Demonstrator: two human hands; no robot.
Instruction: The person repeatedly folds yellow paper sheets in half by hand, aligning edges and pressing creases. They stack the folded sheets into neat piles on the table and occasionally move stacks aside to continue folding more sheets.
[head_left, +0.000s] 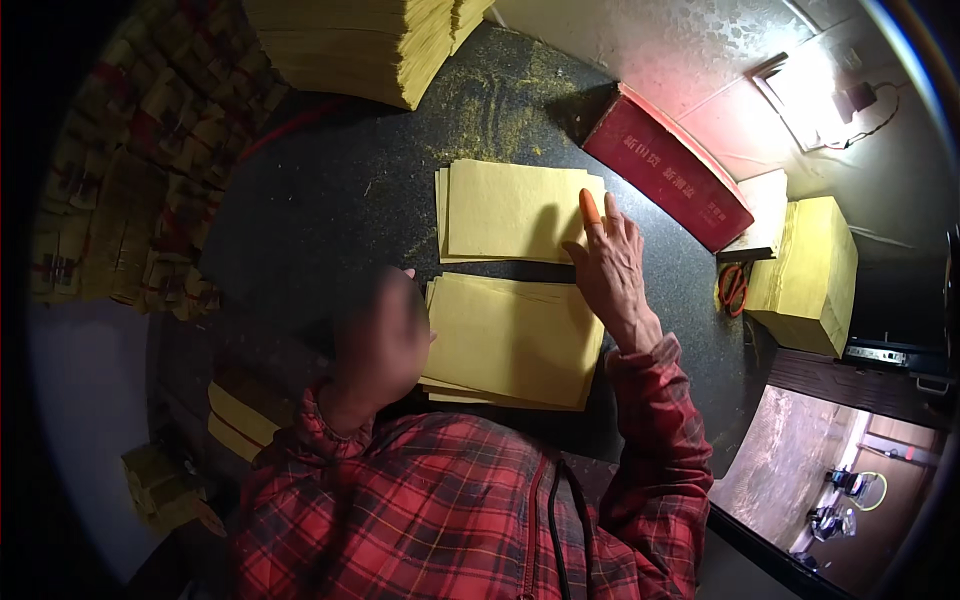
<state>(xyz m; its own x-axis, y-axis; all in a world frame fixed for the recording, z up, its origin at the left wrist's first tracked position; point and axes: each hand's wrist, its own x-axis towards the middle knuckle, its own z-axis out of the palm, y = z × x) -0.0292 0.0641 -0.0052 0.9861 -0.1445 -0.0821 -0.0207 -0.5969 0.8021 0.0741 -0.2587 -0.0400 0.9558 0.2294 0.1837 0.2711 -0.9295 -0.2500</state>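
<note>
Two low stacks of yellow paper sheets lie in front of me on a dark speckled tabletop. My right hand (611, 259) rests at the right end of the far paper stack (502, 214), its fingers apart, with an orange rubber finger cot (590, 207) on the index finger. Closer to my body is the near paper stack (502, 337), its sheets slightly fanned at the edges. My left hand (382, 337) hovers by this stack's left edge. It is badly blurred, so its grip and any contact with the paper cannot be made out.
A thick block of yellow paper (337, 45) stands at the back. To the right are a long red box (667, 169), orange-handled scissors (733, 289) and another yellow paper block (806, 274). A bright lamp (810, 97) shines at upper right. Bundled paper (127, 187) is piled at left.
</note>
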